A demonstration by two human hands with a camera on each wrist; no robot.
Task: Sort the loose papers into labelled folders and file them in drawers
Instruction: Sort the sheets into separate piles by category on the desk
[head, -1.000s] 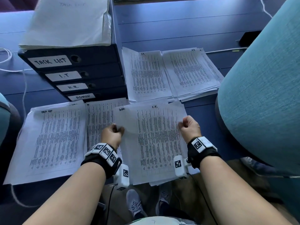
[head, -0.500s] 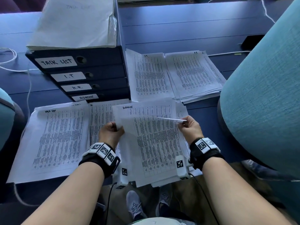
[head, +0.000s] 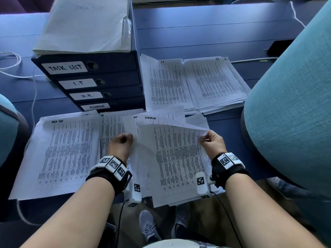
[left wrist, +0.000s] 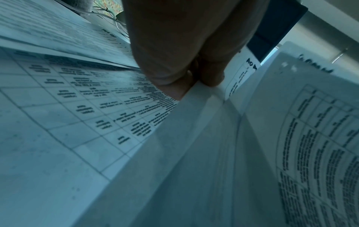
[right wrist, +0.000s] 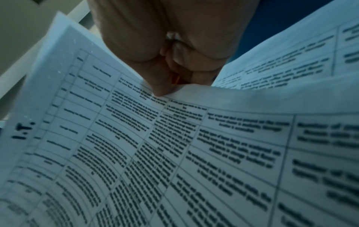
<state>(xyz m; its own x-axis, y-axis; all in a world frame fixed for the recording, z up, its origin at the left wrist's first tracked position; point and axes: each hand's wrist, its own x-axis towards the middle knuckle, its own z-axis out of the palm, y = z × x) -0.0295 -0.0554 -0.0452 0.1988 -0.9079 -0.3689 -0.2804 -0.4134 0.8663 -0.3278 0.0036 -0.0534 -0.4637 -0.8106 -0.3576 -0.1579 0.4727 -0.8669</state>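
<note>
Paper is peeling off the unsorted stack [head: 179,176]: a second ago both fists held that stack by its side edges with its top sheet lying flat, and now the right hand [head: 213,142] has lifted that sheet's [head: 172,151] far right corner, thumb and forefinger pinched on it, so the page curls up toward the person. The right wrist view shows "I.T." handwritten at its head. The left hand [head: 120,144] keeps its fingers curled round the stack's left edge, holding the rest down. Beneath the raised page, a sheet headed "Admin" [head: 161,118] now shows.

Taking the drawer unit [head: 96,81] as landmark: the held stack lies in front of it and a little to its right, overhanging the desk's [head: 215,33] near edge; the Task List pile [head: 59,151] lies in front of it to the left; the I.T. pile [head: 166,85] sits just right of it, the H.R. pile [head: 216,81] beyond that.

Sorting is plainly midway, and this sheet most likely belongs on the I.T. pile.
</note>
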